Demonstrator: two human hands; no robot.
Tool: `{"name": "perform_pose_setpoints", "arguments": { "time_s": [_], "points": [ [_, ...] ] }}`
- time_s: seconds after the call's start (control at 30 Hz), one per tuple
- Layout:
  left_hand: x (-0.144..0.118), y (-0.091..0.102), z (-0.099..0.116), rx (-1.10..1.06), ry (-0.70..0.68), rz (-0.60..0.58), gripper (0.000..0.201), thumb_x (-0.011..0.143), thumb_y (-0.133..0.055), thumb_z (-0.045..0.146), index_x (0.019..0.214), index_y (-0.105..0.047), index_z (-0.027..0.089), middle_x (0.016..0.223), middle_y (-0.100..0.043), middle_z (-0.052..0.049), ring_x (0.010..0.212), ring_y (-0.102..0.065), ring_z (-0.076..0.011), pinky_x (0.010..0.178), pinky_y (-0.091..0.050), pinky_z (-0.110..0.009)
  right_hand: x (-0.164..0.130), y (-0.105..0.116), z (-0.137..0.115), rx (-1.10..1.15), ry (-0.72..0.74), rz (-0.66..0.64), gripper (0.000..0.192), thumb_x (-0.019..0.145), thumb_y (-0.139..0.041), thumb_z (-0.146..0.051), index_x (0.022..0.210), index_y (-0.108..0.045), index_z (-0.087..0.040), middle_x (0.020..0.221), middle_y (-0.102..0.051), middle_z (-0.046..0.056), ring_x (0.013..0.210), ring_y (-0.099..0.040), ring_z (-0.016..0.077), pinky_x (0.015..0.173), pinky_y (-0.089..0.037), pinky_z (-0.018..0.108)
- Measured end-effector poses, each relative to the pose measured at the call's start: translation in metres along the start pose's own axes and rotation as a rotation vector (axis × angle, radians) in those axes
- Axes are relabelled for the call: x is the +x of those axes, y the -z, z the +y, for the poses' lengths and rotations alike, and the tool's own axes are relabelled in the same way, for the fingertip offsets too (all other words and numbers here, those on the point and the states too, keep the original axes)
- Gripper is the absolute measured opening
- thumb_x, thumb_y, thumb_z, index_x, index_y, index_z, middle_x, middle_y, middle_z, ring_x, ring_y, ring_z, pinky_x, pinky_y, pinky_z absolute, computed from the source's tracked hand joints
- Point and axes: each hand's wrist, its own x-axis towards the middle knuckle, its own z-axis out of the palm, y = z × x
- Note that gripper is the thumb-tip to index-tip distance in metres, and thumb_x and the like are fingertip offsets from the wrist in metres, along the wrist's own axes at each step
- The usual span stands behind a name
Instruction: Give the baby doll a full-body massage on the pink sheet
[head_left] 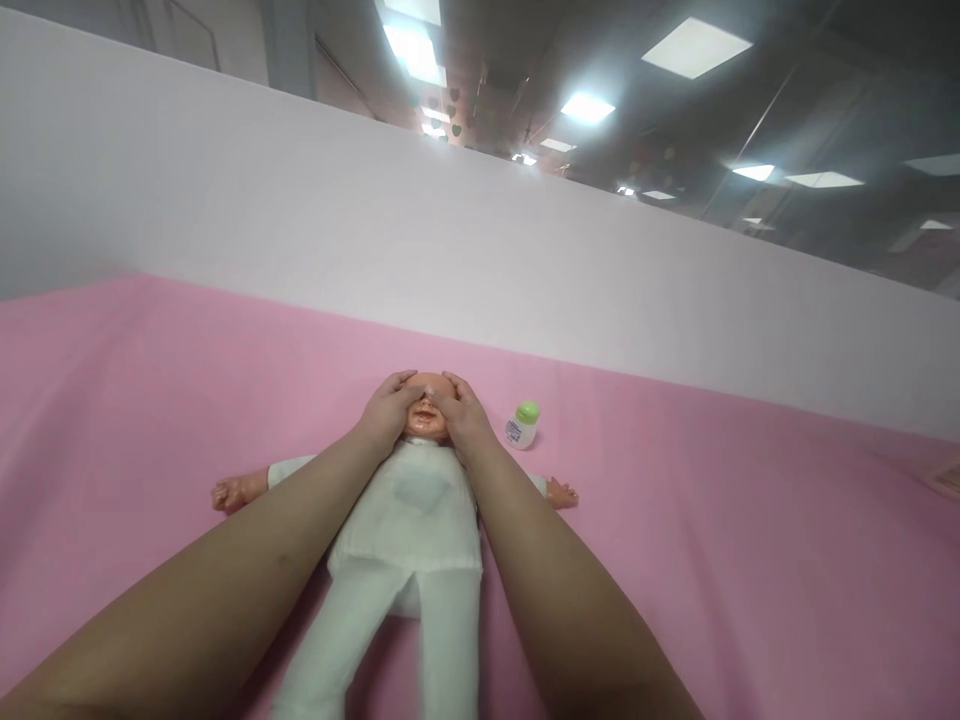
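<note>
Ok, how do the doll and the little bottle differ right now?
The doll lies flat on its back; the bottle stands upright. The doll is far bigger. The left hand and right hand cover the doll's face; the bottle is untouched. Both rest on the pink cloth.

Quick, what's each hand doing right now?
Left hand: open, fingers resting on the doll's head.
Right hand: open, fingers on the same head.

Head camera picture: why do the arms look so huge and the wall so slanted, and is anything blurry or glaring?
In the head view, the wide lens stretches the near forearms and tilts the white wall. The ceiling lights glare white. The doll is soft near its legs, lit evenly with faint shadows on the pink cloth. The left hand and right hand cover its face. The bottle label is unreadable.
</note>
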Motion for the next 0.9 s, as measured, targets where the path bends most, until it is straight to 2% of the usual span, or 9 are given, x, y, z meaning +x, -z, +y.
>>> {"name": "perform_pose_setpoints", "arguments": {
  "time_s": [0.17,0.37,0.5,0.6,0.7,0.8,0.9],
  "points": [
    [0.001,-0.001,-0.001,-0.031,0.0,0.003,0.051,0.072,-0.076,0.029,0.121,-0.067,0.017,0.107,-0.073,-0.009,0.089,-0.07,-0.0215,0.084,-0.057,-0.033,0.006,0.003,0.009,0.063,0.024,0.041,0.062,0.074,-0.08,-0.045,0.13,-0.062,-0.025,0.132,-0.066,0.006,0.118,-0.064,0.0256,0.103,-0.051,0.039],
    [0.002,0.004,-0.005,-0.065,-0.002,0.015,0.05,0.072,-0.074,0.026,0.122,-0.07,0.018,0.118,-0.072,-0.012,0.1,-0.07,-0.0252,0.089,-0.056,-0.036,0.008,0.01,0.019,0.219,0.037,0.012,0.061,0.075,-0.078,-0.043,0.132,-0.063,-0.027,0.143,-0.06,0.004,0.132,-0.055,0.0257,0.112,-0.044,0.042],
    [0.005,0.005,-0.009,-0.079,-0.019,0.035,0.045,0.077,-0.071,0.031,0.12,-0.07,0.018,0.125,-0.069,-0.012,0.107,-0.068,-0.0255,0.091,-0.056,-0.035,0.007,0.016,0.02,0.322,0.006,-0.037,0.058,0.071,-0.076,-0.034,0.127,-0.065,-0.028,0.138,-0.064,0.003,0.13,-0.056,0.026,0.113,-0.043,0.044],
    [0.008,0.004,-0.011,-0.069,-0.04,0.034,0.046,0.082,-0.069,0.045,0.118,-0.07,0.017,0.124,-0.069,-0.012,0.109,-0.067,-0.0267,0.091,-0.056,-0.037,0.005,0.017,0.018,0.34,-0.016,-0.064,0.059,0.068,-0.072,-0.029,0.126,-0.065,-0.027,0.132,-0.067,0.003,0.125,-0.059,0.0266,0.112,-0.044,0.045],
    [0.009,0.004,-0.012,-0.034,-0.046,-0.008,0.053,0.078,-0.074,0.051,0.118,-0.068,0.017,0.117,-0.071,-0.012,0.105,-0.068,-0.0278,0.09,-0.057,-0.039,0.001,0.014,0.013,0.254,-0.003,-0.061,0.06,0.07,-0.072,-0.033,0.129,-0.061,-0.026,0.127,-0.067,0.004,0.119,-0.062,0.0265,0.107,-0.048,0.045],
    [0.009,0.007,-0.011,0.032,-0.038,-0.043,0.061,0.067,-0.086,0.037,0.122,-0.067,0.018,0.115,-0.072,-0.012,0.104,-0.069,-0.028,0.093,-0.055,-0.04,-0.004,0.014,0.006,0.027,0.071,-0.002,0.063,0.072,-0.078,-0.041,0.131,-0.057,-0.026,0.13,-0.064,0.005,0.119,-0.061,0.0256,0.105,-0.049,0.041],
    [0.01,0.008,-0.011,0.087,-0.033,-0.056,0.064,0.066,-0.087,0.032,0.125,-0.068,0.019,0.119,-0.071,-0.012,0.106,-0.068,-0.0291,0.096,-0.054,-0.042,-0.009,0.017,0.0,-0.233,0.125,0.049,0.061,0.074,-0.079,-0.046,0.127,-0.058,-0.026,0.13,-0.063,0.005,0.121,-0.058,0.0249,0.108,-0.044,0.038]
  ]
}}
